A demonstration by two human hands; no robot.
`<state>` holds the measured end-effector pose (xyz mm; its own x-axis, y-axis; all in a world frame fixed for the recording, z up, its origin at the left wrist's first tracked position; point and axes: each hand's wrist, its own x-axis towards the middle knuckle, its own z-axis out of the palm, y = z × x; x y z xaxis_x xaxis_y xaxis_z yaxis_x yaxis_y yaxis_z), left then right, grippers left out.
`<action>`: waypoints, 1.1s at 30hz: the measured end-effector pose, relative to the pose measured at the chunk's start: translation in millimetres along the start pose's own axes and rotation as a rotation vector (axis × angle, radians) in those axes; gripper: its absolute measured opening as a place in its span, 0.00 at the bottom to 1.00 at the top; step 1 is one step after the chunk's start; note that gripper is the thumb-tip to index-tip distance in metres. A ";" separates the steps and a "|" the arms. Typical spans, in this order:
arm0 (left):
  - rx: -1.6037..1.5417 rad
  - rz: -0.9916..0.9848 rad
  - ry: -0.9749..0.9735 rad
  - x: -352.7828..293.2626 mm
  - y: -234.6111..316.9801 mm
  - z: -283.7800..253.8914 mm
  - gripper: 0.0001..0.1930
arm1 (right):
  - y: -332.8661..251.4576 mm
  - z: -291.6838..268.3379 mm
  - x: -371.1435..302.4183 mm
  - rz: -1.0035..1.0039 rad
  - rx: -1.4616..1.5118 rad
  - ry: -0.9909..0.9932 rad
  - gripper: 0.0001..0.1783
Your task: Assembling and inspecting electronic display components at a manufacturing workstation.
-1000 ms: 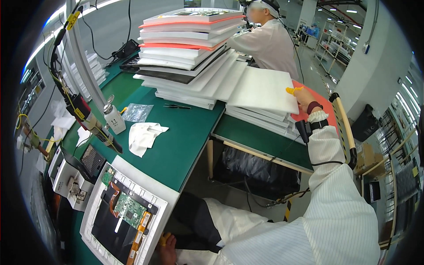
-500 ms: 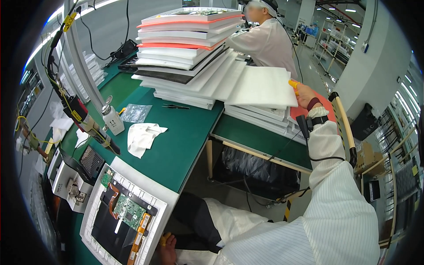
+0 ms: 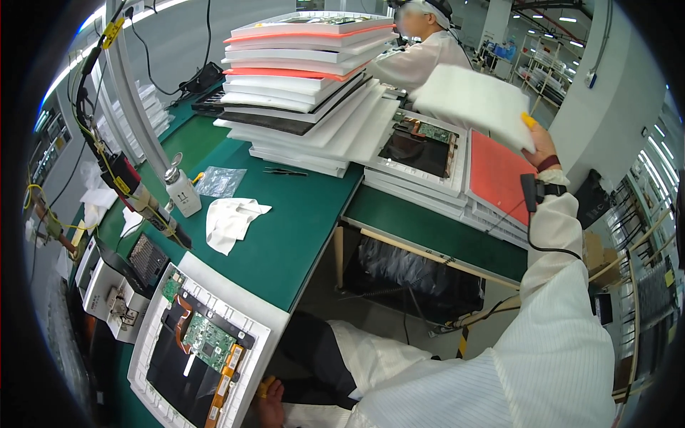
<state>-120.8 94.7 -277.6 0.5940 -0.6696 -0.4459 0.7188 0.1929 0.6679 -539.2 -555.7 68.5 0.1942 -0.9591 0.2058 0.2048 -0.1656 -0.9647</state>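
At upper right, the right hand [image 3: 541,143] pinches a white foam sheet [image 3: 474,103], now lifted, exposing a framed panel [image 3: 415,155]; the left hand [image 3: 270,408]'s grip is unclear.

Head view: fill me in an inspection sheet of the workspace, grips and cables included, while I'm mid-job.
Surface: green bench; lower green side bench on the right.
Job's things: white sheet held up at a tilt; panel with a green board uncovered on a stack, red sheet beside it; near panel on the bench.
Clutter: bottle, white cloth, clear bag, tweezers.
Right grip: on the white sheet's edge.
Left grip: by the near panel's edge; contact unclear.
Cables: black cable at the right wrist.
Surroundings: co-worker behind the stacks; bin on the right.
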 end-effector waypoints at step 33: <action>0.066 0.034 -0.005 -3.7 5.8 9.5 0.26 | 44.7 -113.6 -75.1 0.129 -0.145 0.368 0.21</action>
<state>-122.3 91.4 -266.4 0.6153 -0.6674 -0.4195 0.6729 0.1675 0.7205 -653.6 -517.1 -8.8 -0.1516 -0.9878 0.0345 0.0592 -0.0439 -0.9973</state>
